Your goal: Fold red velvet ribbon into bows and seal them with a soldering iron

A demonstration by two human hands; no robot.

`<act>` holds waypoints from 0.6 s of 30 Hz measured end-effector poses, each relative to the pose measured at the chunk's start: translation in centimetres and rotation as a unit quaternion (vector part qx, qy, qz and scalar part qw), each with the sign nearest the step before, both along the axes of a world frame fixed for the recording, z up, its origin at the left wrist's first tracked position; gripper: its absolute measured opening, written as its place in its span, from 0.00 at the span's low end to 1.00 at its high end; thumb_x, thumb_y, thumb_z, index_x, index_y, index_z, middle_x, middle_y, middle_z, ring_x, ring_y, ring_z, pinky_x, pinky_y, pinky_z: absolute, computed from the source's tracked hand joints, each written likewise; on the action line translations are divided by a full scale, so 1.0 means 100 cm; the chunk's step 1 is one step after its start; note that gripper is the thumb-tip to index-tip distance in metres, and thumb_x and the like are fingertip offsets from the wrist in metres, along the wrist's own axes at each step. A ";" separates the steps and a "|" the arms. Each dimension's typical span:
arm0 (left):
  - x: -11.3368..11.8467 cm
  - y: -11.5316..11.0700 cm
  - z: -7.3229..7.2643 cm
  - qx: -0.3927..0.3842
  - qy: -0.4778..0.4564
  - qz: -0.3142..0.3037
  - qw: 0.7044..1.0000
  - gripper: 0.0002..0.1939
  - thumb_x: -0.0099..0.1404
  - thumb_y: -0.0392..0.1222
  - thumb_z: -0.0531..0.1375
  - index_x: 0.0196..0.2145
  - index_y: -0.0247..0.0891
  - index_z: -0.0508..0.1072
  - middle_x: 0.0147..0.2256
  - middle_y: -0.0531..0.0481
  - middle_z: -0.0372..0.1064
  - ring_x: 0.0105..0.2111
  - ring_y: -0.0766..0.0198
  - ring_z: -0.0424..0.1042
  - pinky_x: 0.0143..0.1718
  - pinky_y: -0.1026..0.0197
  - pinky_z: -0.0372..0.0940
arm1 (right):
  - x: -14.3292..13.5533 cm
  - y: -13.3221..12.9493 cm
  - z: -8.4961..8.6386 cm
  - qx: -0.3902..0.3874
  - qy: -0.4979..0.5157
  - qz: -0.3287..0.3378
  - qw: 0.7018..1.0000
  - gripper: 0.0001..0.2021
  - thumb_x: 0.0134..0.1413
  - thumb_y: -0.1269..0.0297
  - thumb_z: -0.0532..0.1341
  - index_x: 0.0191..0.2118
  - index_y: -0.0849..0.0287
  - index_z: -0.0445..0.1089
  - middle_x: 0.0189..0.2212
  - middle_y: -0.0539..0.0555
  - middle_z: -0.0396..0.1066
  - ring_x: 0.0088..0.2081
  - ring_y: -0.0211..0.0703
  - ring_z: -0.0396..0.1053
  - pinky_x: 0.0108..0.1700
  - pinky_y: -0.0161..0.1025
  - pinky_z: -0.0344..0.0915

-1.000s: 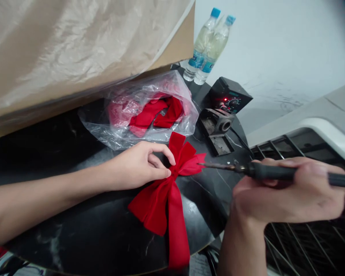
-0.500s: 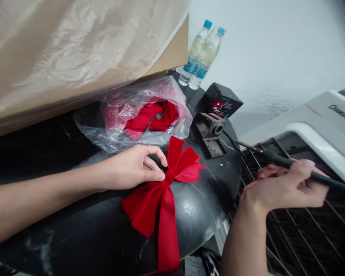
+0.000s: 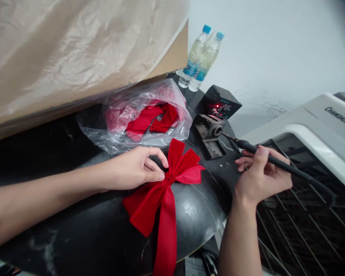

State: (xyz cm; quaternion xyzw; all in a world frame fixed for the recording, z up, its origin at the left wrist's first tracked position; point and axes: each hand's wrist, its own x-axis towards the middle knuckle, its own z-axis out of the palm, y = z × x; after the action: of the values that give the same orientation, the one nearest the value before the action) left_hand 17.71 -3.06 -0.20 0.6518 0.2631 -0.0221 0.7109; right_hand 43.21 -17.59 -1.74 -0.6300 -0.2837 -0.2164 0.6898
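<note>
My left hand (image 3: 142, 166) grips the centre of a red ribbon bow (image 3: 149, 209) between thumb and fingers. The bow lies on the black marbled table, its loops spread and one tail hanging over the front edge. Small dark marks show at its knot. In my right hand (image 3: 261, 176) is a soldering iron (image 3: 247, 146), held by its black handle with the cable trailing right. The iron's metal tip is at the opening of the holder on a dark soldering iron stand (image 3: 214, 149); I cannot tell how far inside it is.
A clear plastic bag (image 3: 97, 136) with red ribbon lies behind the bow. Beyond the stand sits a black control box (image 3: 222, 101) with a red light. Two water bottles (image 3: 202, 57) stand at the back. A plastic-covered carton (image 3: 89, 46) is left, a white heater (image 3: 319, 122) right.
My right hand has moved left with the soldering iron, bringing its tip to the stand's holder. My left hand stays on the bow.
</note>
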 end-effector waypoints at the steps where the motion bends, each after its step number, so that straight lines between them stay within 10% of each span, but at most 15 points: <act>1: 0.000 0.000 0.000 0.001 -0.002 -0.002 1.000 0.13 0.63 0.40 0.68 0.43 0.38 0.70 0.34 0.49 0.81 0.29 0.68 0.73 0.29 0.68 0.59 | 0.000 0.000 0.000 -0.004 0.005 0.006 1.000 0.07 0.60 0.62 0.66 0.39 0.60 0.74 0.24 0.48 0.76 0.17 0.37 0.70 0.16 0.33 0.58; 18: -0.003 0.001 -0.006 -0.009 -0.026 -0.008 1.000 0.14 0.62 0.42 0.67 0.43 0.40 0.69 0.36 0.45 0.81 0.29 0.61 0.75 0.31 0.62 0.60 | 0.019 0.025 0.002 -0.138 0.063 0.113 0.982 0.15 0.55 0.56 0.70 0.44 0.60 0.77 0.28 0.52 0.78 0.21 0.40 0.73 0.21 0.35 0.64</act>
State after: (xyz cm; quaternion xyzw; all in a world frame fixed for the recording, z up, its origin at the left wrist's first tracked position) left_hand 17.42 -2.94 -0.79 0.6481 0.2387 -0.0133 0.7231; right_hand 45.15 -15.12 -1.53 -0.6955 -0.3360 -0.0557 0.6327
